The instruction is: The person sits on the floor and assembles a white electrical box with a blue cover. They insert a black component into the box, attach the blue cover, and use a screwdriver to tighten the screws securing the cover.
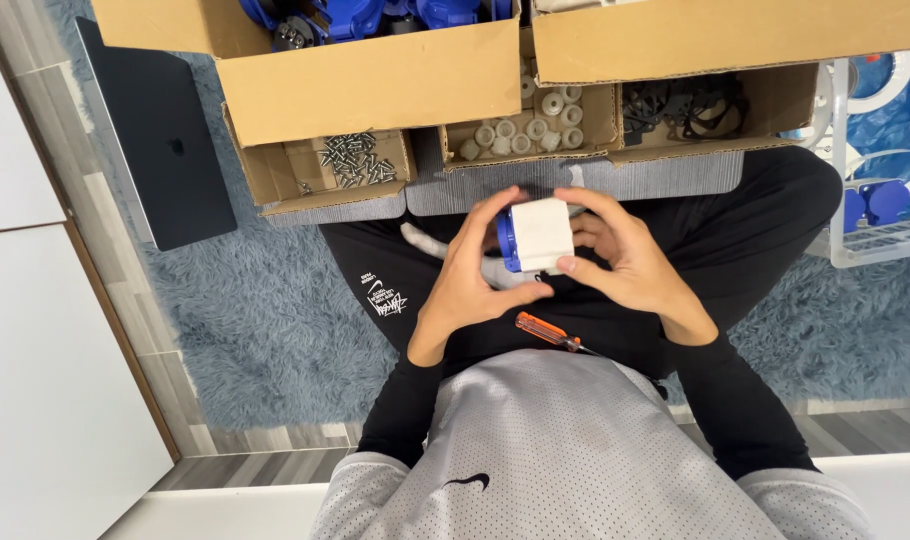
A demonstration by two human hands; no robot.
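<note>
Both my hands hold a small white block with a blue plastic part on its left side [538, 234], over my lap. My left hand [472, 275] wraps it from the left, thumb underneath and fingers over the top. From the right, my right hand [623, 258] grips it with the thumb against its lower right corner. An orange-handled screwdriver [547, 331] lies on my lap just below the hands.
Three small cardboard boxes stand ahead: screws [350, 160], white round parts [527, 128], black parts [683, 106]. A larger box of blue parts [365, 18] is behind. A dark laptop [165, 140] lies left on the blue rug. A clear bin [880, 215] is right.
</note>
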